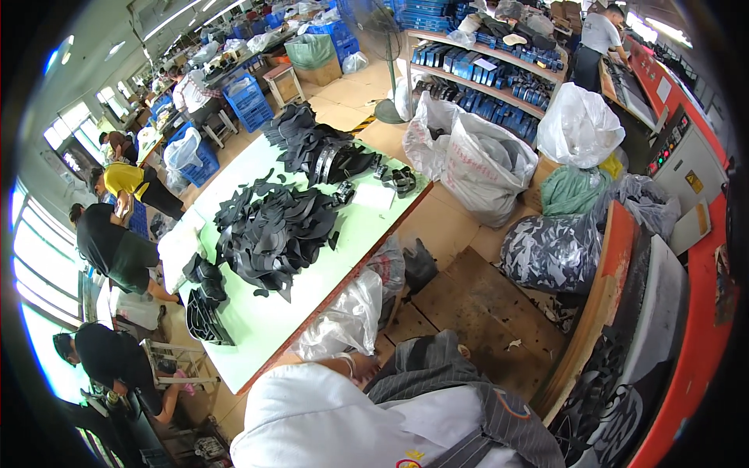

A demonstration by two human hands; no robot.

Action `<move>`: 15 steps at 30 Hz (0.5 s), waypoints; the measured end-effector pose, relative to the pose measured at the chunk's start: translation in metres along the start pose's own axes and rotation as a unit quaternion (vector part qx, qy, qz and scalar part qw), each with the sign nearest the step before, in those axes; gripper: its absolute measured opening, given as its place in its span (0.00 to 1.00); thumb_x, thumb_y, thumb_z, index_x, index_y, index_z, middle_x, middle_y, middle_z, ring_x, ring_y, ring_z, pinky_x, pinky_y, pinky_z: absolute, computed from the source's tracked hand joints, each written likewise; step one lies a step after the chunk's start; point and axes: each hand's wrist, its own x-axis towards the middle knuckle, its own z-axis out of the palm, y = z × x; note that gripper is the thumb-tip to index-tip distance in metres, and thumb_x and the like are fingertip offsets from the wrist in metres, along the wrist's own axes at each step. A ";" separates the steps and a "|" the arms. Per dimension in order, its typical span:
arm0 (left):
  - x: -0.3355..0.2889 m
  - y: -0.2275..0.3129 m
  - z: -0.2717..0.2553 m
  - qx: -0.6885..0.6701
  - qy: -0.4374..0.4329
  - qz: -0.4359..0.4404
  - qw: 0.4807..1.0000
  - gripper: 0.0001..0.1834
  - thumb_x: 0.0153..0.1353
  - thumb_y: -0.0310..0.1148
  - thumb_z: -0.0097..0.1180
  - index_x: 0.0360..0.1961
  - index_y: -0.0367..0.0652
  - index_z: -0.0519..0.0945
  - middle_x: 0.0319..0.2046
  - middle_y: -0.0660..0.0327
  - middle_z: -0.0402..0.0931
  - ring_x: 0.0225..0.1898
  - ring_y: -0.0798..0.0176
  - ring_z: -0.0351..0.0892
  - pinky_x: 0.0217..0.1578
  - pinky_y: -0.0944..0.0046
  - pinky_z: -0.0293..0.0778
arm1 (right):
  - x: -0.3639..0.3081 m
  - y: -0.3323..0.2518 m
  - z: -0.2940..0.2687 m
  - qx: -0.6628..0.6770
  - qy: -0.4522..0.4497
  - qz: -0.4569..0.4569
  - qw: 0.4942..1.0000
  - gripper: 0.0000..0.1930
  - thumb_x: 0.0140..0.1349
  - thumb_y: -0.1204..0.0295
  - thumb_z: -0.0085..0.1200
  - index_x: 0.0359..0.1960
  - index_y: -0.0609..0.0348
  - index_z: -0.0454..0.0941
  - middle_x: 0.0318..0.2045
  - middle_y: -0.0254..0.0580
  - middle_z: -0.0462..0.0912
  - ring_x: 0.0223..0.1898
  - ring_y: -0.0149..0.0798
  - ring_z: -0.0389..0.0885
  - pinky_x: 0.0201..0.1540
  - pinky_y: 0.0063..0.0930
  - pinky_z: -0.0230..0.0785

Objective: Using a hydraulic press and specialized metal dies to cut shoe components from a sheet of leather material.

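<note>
Only one hand is seen, taken to be the left hand (356,365), low in the frame just left of centre, with a bangle at the wrist. Its fingers are hidden behind grey striped cloth (437,366), so it cannot be told whether they are curled or loose. The right hand is not seen.

A clear bag (347,316) hangs just above the left hand, touching or nearly so, at the red edge of the table (265,327). Its long axis runs from lower left up to the right, along that edge.

Black pieces (269,230) are heaped on the table. White sacks (484,160) stand at upper centre, blue boxes (499,74) are shelved above them, blue crates (248,101) sit upper left, and a yellow triangular sign (693,182) is fixed to the red machine (702,312) at right.
</note>
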 end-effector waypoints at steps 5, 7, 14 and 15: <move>-0.131 0.009 0.069 0.045 0.164 -0.068 0.983 0.23 0.61 0.58 0.53 0.30 0.48 0.76 0.15 0.67 0.66 0.15 0.67 0.70 0.16 0.65 0.69 | 0.031 -0.022 0.046 0.056 -0.026 -0.053 0.997 0.21 0.62 0.63 0.51 0.52 0.64 0.77 0.47 0.59 0.81 0.48 0.57 0.80 0.52 0.42 0.71; -0.121 0.006 0.070 0.065 0.177 -0.049 0.981 0.18 0.64 0.51 0.55 0.32 0.46 0.74 0.15 0.67 0.65 0.14 0.68 0.67 0.15 0.65 0.68 | 0.039 -0.020 0.056 0.066 -0.027 -0.066 0.995 0.21 0.63 0.63 0.50 0.53 0.64 0.76 0.47 0.59 0.81 0.49 0.57 0.79 0.53 0.41 0.70; -0.126 -0.034 0.072 0.005 0.233 -0.022 0.972 0.18 0.64 0.50 0.54 0.32 0.46 0.74 0.16 0.66 0.66 0.15 0.67 0.68 0.16 0.65 0.68 | 0.045 -0.040 0.101 0.106 -0.037 -0.116 0.987 0.22 0.65 0.62 0.47 0.55 0.64 0.74 0.49 0.59 0.80 0.51 0.55 0.78 0.54 0.40 0.69; -0.126 -0.032 0.072 0.011 0.238 -0.016 0.971 0.18 0.64 0.50 0.54 0.32 0.46 0.74 0.16 0.66 0.66 0.16 0.67 0.68 0.16 0.65 0.68 | 0.038 -0.032 0.103 0.108 -0.034 -0.111 0.987 0.22 0.66 0.62 0.47 0.55 0.64 0.74 0.49 0.59 0.79 0.51 0.55 0.78 0.54 0.39 0.69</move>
